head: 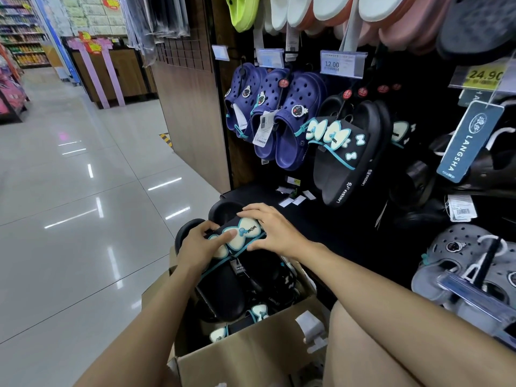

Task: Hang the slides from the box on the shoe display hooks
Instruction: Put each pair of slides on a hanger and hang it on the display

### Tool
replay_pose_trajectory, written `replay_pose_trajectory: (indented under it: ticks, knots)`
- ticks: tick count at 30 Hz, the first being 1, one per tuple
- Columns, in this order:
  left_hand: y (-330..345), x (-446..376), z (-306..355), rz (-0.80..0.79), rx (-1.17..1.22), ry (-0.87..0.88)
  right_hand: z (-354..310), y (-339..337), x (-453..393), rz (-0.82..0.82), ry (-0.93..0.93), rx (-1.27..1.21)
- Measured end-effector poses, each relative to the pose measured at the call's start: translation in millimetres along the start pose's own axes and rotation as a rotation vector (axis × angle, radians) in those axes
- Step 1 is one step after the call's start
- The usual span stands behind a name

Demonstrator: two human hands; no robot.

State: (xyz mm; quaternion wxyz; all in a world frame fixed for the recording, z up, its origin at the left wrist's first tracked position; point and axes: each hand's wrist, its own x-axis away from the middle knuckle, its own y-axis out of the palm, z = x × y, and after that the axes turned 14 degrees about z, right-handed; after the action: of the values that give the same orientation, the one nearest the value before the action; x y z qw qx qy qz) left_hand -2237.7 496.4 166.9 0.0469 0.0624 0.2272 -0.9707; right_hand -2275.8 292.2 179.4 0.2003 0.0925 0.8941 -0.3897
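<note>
A pair of black slides with a cream and teal bow strap is held just above the open cardboard box. My left hand grips the strap from the left, thumb on the bow. My right hand grips the strap's right end. More black bow slides lie inside the box. On the display above, a matching pair of black bow slides hangs from a hook under the 12.00 price tag.
Navy clogs hang left of the black slides. Grey clogs hang low at the right, a LANGSHA tag above them. White and pink soles hang along the top. A wooden panel borders the display; shiny tiled aisle floor stretches left.
</note>
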Motion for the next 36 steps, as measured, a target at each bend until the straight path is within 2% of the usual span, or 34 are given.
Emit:
replay_pose_trajectory:
  ticks: [6, 11, 15, 23, 36]
  knots:
    - [9, 3, 5, 0.018, -0.019, -0.017, 0, -13, 4, 0.006, 0.152, -0.217]
    - [26, 12, 15, -0.024, -0.045, 0.026, 15, -36, 20, -0.005, 0.310, -0.258]
    - [47, 20, 26, -0.061, -0.070, 0.062, 35, -58, 51, 0.116, 0.448, -0.405]
    - [88, 41, 48, -0.158, -0.004, 0.078, 79, -87, 109, 0.201, 0.674, -0.388]
    - [139, 64, 52, -0.313, 0.016, 0.067, 150, -90, 230, 0.309, 1.012, -0.373]
